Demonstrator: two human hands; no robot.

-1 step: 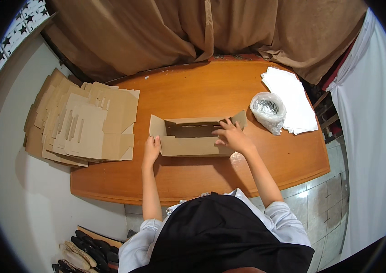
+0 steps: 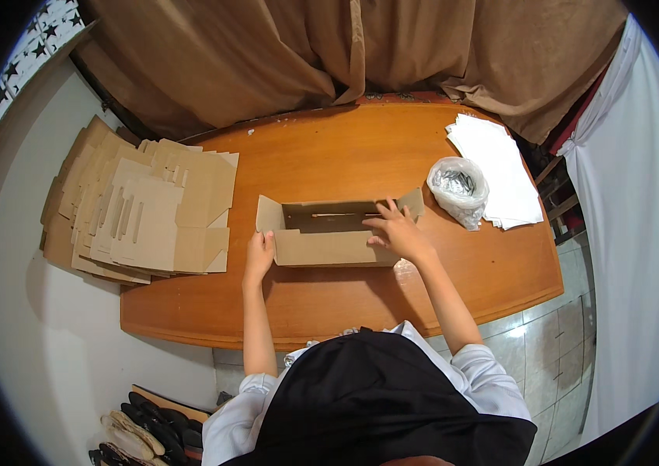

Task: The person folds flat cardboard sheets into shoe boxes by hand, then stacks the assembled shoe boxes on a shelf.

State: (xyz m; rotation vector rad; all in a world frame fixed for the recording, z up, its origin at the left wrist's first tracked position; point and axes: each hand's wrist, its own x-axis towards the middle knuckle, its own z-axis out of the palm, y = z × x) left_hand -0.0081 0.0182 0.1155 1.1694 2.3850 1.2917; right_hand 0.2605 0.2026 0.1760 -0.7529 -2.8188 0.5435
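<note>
An open-topped cardboard box (image 2: 329, 250), long and low, sits in front of me on the wooden table. Its end flaps stand up at the left and right, and a slot shows in the far wall. My left hand (image 2: 259, 256) is closed on the box's left near corner, thumb on the outside of the cardboard. Over the right end reaches my right hand (image 2: 398, 234), fingers spread, touching the near wall and the area by the right flap. The fingertips inside the box are partly hidden.
Flat die-cut cardboard sheets (image 2: 143, 225) lie stacked on the table's left side. At the right stand a clear plastic bag (image 2: 465, 210) with silvery contents and a pile of white paper (image 2: 512, 179). A brown curtain (image 2: 283, 62) hangs behind the wooden table (image 2: 329, 311).
The box has shifted very slightly, and the slot in its far wall shows more clearly. Both hands stay in nearly the same places.
</note>
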